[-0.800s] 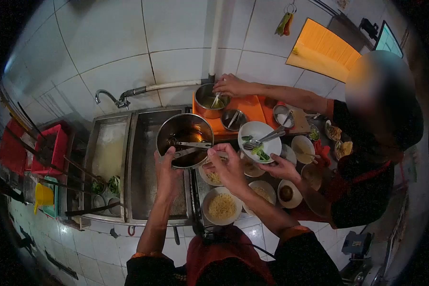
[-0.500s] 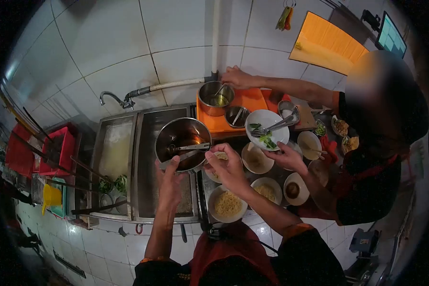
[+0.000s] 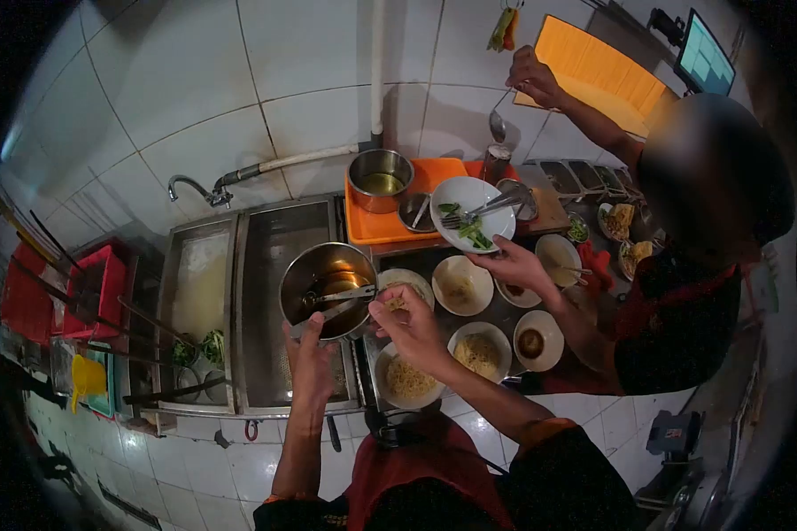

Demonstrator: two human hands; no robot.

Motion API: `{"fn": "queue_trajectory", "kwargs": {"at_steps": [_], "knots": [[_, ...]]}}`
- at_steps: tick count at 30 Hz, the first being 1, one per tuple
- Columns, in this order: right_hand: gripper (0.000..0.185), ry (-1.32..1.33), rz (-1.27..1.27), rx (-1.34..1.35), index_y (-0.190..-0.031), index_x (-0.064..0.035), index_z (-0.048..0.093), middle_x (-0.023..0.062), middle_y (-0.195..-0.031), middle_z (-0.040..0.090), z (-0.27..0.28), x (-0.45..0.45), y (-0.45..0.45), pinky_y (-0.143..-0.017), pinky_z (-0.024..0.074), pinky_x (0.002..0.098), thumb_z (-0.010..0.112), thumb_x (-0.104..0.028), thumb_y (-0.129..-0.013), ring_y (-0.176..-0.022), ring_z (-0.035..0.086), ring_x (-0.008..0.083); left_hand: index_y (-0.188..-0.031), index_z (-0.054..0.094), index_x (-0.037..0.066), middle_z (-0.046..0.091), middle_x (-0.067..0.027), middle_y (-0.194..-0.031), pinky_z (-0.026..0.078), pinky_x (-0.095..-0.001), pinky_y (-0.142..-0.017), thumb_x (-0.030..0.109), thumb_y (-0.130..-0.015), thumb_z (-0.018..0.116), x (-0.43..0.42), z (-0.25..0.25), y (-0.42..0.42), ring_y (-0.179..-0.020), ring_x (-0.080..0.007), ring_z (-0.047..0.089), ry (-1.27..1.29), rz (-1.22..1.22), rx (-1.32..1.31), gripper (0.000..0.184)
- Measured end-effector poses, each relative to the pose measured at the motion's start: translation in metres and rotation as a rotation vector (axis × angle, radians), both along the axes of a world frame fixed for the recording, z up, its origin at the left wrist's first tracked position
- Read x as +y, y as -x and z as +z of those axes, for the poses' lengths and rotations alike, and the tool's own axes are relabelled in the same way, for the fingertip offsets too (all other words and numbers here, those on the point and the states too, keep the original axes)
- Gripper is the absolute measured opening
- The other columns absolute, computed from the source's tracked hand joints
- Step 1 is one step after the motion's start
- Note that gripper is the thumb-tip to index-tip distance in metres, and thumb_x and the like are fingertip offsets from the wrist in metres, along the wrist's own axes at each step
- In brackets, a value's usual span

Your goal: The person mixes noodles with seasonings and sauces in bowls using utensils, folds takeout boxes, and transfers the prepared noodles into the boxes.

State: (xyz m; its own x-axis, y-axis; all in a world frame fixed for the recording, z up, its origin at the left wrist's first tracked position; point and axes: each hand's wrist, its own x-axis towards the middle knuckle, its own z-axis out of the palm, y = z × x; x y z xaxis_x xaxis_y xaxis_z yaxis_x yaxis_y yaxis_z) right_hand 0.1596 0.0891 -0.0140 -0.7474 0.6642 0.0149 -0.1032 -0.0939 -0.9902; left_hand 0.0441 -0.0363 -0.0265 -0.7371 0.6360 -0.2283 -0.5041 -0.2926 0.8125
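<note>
Head view; all places given from the orange tray (image 3: 438, 169).

Large steel pot (image 3: 314, 259): left of and nearer the wearer than the tray, raised by the edge of the metal sink (image 3: 279, 234). Contents: dark liquid (image 3: 350, 279), with slim metal handles (image 3: 352, 296) lying across toward the rim.

Left hand (image 3: 314, 354): closed about the pot's near side, thumb up at the rim, probably to keep the pot steady and its liquid inside.

Right hand (image 3: 412, 327): fingers curled, thumb by the pot's right side, near the handle ends; whether it grips pot or handle, cannot tell.

Small pot (image 3: 381, 203) and small metal dish (image 3: 406, 211): on the tray, presumably to stay within reach of both people.

White plate (image 3: 452, 188): over the tray's right near corner, held by a co-worker's lower hand (image 3: 514, 263), seemingly level so the greens (image 3: 476, 232) stay put.

Noodle bowls (image 3: 384, 361): on the wearer's side of the tray.

Changes from half a second earlier: co-worker's upper hand (image 3: 534, 78), then at the small pot, is now raised right of the tray, a spoon (image 3: 498, 128) hanging over a jar (image 3: 497, 164); the large pot sits farther from the tray, toward the wearer.
</note>
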Motion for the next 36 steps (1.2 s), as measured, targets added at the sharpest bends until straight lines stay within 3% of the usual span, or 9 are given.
{"fn": "queue_trajectory", "kwargs": {"at_steps": [6,9,12,16,21,24,27,31,36], "knots": [[0.029,-0.035,-0.027,-0.017,-0.103,-0.0026,0.049,0.0068,-0.099,0.055,-0.001,0.006,-0.019,-0.060,0.0487,0.0230,0.059,-0.028,-0.092,-0.074,0.061,0.0104,-0.133,0.034,0.012,0.049,-0.0088,-0.122,0.044,-0.0389,-0.084,0.021,-0.083,0.067,0.003,-0.002,-0.006,-0.109,-0.0208,0.051,0.001,-0.020,-0.063,0.060],[0.032,-0.126,-0.067,-0.047,-0.106,-0.0015,0.048,0.0089,-0.102,0.054,-0.006,0.004,-0.029,-0.061,0.0497,0.0253,0.059,-0.028,-0.092,-0.079,0.061,0.0124,-0.124,0.047,0.007,0.054,-0.0107,-0.118,0.043,-0.0444,-0.094,0.024,-0.087,0.062,0.007,0.003,-0.019,-0.111,-0.0220,0.053,0.034,-0.003,-0.042,0.043],[0.027,0.113,-0.019,-0.078,-0.096,-0.0005,0.046,0.0086,-0.097,0.051,-0.003,-0.001,-0.041,-0.061,0.0529,0.0258,0.060,-0.024,-0.091,-0.084,0.060,0.0130,-0.134,0.034,0.011,0.048,-0.0105,-0.124,0.039,-0.0454,-0.098,0.017,-0.085,0.064,0.008,0.007,-0.033,-0.116,-0.0240,0.048,-0.012,-0.053,0.008,0.058],[0.015,0.037,-0.045,-0.178,-0.081,0.0017,0.046,0.0062,-0.085,0.050,-0.012,0.011,-0.057,-0.056,0.0557,0.0260,0.055,-0.009,-0.088,-0.077,0.059,0.0121,-0.141,0.021,0.011,0.039,-0.0117,-0.132,0.033,-0.0433,-0.104,0.020,-0.086,0.064,0.015,-0.006,-0.052,-0.124,-0.0241,0.040,0.035,-0.138,0.123,0.071],[0.013,-0.061,-0.111,-0.198,-0.078,0.0018,0.048,0.0073,-0.082,0.053,-0.038,0.043,-0.070,-0.058,0.0584,0.0289,0.051,-0.006,-0.088,-0.073,0.060,0.0138,-0.141,0.014,0.007,0.027,-0.0175,-0.137,0.035,-0.0383,-0.104,0.019,-0.084,0.067,0.041,-0.014,-0.060,-0.126,-0.0270,0.035,0.142,-0.168,0.259,0.079],[0.008,0.233,-0.288,-0.109,-0.079,-0.0012,0.047,0.0076,-0.080,0.054,0.004,0.064,-0.057,-0.061,0.0594,0.0319,0.047,-0.004,-0.087,-0.071,0.061,0.0150,-0.144,0.001,0.009,0.015,-0.0180,-0.142,0.042,-0.0404,-0.099,0.017,-0.081,0.072,0.056,0.004,-0.060,-0.127,-0.0312,0.034,0.083,-0.220,0.294,0.095],[0.009,0.210,-0.359,0.010,-0.080,-0.0008,0.046,0.0081,-0.080,0.053,0.012,0.118,-0.049,-0.061,0.0596,0.0317,0.046,-0.004,-0.088,-0.071,0.061,0.0161,-0.145,0.003,0.015,0.017,-0.0191,-0.143,0.036,-0.0454,-0.103,0.033,-0.082,0.069,0.048,0.002,-0.054,-0.129,-0.0296,0.034,0.098,-0.168,0.425,0.093],[0.010,0.000,-0.551,0.063,-0.088,0.0049,0.045,0.0136,-0.086,0.054,0.022,0.203,-0.010,-0.060,0.0614,0.0329,0.047,-0.005,-0.089,-0.075,0.065,0.0242,-0.144,0.015,0.014,0.026,-0.0177,-0.140,0.045,-0.0414,-0.093,0.034,-0.086,0.064,0.007,-0.003,-0.041,-0.115,-0.0285,0.048,0.143,0.017,0.523,0.078],[0.022,0.145,-0.621,0.060,-0.095,0.0097,0.049,0.0207,-0.096,0.059,-0.033,0.310,0.038,-0.051,0.0584,0.0332,0.054,-0.010,-0.087,-0.068,0.066,0.0271,-0.142,0.022,0.013,0.032,-0.0140,-0.138,0.046,-0.0364,-0.083,0.036,-0.086,0.062,-0.057,-0.028,-0.026,-0.106,-0.0243,0.051,0.348,0.263,0.562,0.073]]}}
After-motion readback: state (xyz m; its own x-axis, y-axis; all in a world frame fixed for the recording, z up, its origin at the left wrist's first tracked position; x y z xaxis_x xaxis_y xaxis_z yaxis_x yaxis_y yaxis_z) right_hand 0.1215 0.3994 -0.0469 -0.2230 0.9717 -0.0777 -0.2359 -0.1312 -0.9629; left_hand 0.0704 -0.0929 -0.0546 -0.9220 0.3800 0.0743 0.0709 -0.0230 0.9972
